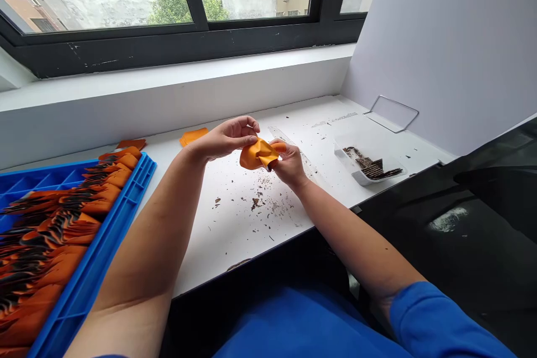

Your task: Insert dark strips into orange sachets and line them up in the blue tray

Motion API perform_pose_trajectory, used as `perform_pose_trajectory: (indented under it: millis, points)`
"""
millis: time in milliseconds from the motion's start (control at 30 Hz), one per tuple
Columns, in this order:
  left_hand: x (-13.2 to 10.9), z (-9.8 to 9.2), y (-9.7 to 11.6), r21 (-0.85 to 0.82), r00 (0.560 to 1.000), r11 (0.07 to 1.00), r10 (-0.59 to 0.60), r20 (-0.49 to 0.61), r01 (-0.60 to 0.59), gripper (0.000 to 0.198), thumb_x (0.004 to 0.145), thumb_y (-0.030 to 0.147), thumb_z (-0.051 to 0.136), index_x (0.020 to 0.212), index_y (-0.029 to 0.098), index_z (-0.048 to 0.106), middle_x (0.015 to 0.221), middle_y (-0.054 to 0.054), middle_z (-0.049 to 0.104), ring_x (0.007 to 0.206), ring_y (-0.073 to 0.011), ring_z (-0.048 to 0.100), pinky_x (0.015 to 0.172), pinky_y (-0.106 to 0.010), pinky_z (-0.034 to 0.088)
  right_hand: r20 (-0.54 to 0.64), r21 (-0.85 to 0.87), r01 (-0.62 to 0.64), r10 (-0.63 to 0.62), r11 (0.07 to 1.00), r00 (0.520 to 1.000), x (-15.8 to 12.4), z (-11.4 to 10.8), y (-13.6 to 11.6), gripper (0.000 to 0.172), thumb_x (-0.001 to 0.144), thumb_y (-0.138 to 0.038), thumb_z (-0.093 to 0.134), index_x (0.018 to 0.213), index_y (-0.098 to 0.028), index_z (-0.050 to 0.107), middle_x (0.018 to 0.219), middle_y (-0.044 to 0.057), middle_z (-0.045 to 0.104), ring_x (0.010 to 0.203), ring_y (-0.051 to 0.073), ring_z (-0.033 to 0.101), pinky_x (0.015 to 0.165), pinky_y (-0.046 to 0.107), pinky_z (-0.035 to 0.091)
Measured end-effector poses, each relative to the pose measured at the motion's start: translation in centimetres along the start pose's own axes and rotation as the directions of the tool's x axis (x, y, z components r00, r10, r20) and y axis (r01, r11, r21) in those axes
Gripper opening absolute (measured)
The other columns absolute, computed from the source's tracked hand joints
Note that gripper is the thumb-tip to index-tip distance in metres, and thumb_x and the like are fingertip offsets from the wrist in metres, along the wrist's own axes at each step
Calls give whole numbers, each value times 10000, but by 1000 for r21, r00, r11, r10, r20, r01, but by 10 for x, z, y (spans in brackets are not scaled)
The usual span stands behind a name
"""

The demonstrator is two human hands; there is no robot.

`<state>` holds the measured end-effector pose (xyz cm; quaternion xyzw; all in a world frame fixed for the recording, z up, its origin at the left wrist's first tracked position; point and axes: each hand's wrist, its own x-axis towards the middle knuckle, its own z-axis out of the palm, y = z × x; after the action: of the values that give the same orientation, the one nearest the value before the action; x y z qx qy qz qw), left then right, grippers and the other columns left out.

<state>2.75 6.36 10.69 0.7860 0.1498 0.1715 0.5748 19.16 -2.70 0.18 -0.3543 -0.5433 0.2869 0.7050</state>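
Observation:
An orange pouch (257, 154), creased and bulging, is held above the white table by both hands. My left hand (230, 137) pinches its upper left edge between thumb and fingers. My right hand (289, 165) is closed round the pouch's right end, its fingers partly hidden. Below lie brown crumbs and flakes (255, 202) scattered on the white table (201, 257). Several flat orange pieces (193, 136) rest behind my left wrist. A clear plastic box (369, 180) on the right holds dark brown flat pieces (375, 169).
On the left, a blue crate (145, 176) holds many orange pouches (62, 260) in rows. A bent metal wire frame (394, 130) lies at the back right by a pale upright panel (444, 45). A clear ruler (283, 135) lies behind my right hand. The window ledge (176, 81) borders the back.

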Motion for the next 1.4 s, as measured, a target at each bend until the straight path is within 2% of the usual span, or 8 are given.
perform_pose_trajectory:
  millis: [100, 367, 533, 667, 867, 1067, 1233, 1400]
  points:
    - [0, 0, 2, 10, 999, 999, 33, -3, -33, 353, 791, 328, 821, 988, 173, 572, 808, -18, 646, 695, -106, 617, 585, -199, 490, -20, -16, 10, -10, 1000, 1000, 1, 0, -3, 289, 651, -443, 886, 694, -237, 688, 741, -21, 610, 645, 111, 518, 560, 285, 477]
    - [1, 0, -1, 51, 998, 998, 28, -57, -26, 270, 817, 265, 771, 902, 182, 528, 783, 2, 592, 674, -91, 565, 583, -201, 462, 125, -57, -67, 73, 996, 989, -3, 7, -13, 313, 753, -541, 760, 781, -245, 665, 709, -23, 619, 619, 127, 541, 610, 327, 519]
    - [-2, 0, 4, 64, 1000, 998, 12, -4, -12, 260, 820, 301, 777, 920, 170, 576, 825, -17, 603, 715, -102, 567, 609, -208, 467, 76, -127, -35, 45, 991, 996, -4, 3, -2, 234, 738, -432, 788, 830, -242, 689, 804, -7, 662, 753, 161, 586, 676, 340, 517]
    - [-2, 0, 2, 62, 1000, 998, -10, 12, 9, 285, 831, 322, 771, 993, 176, 587, 824, -17, 615, 713, -110, 576, 585, -207, 457, 55, -154, -12, 21, 988, 998, -4, 1, 2, 212, 767, -442, 758, 788, -246, 680, 773, -10, 628, 720, 155, 545, 664, 341, 490]
    - [-1, 2, 3, 57, 999, 998, 22, 28, -24, 291, 815, 299, 782, 927, 189, 537, 743, 10, 562, 625, -89, 519, 515, -197, 402, 21, -173, 87, -85, 981, 996, -4, 1, 3, 362, 793, -541, 746, 656, -232, 615, 700, -8, 555, 652, 149, 481, 597, 332, 430]
    - [-5, -5, 5, 116, 996, 993, 27, -79, -18, 276, 819, 263, 760, 891, 199, 501, 740, 11, 564, 642, -90, 517, 551, -208, 408, 53, -194, 92, -83, 977, 995, -5, 2, 0, 518, 867, -745, 575, 743, -242, 608, 723, 7, 549, 658, 157, 499, 605, 347, 457]
    - [-9, -13, 6, 158, 992, 986, -29, -126, 49, 244, 831, 298, 734, 889, 190, 523, 782, -12, 586, 666, -109, 549, 560, -228, 425, 46, -272, 56, -45, 961, 998, -4, 3, -6, 422, 877, -664, 623, 814, -248, 655, 762, 3, 611, 636, 139, 481, 603, 337, 465]
    - [-7, -4, 10, 166, 999, 985, -31, -38, 37, 263, 823, 316, 751, 962, 179, 575, 826, -36, 637, 709, -130, 600, 575, -232, 465, -2, -275, -55, 57, 960, 998, -4, 2, -4, 370, 727, -550, 798, 891, -236, 690, 822, 15, 674, 632, 137, 497, 567, 316, 478]
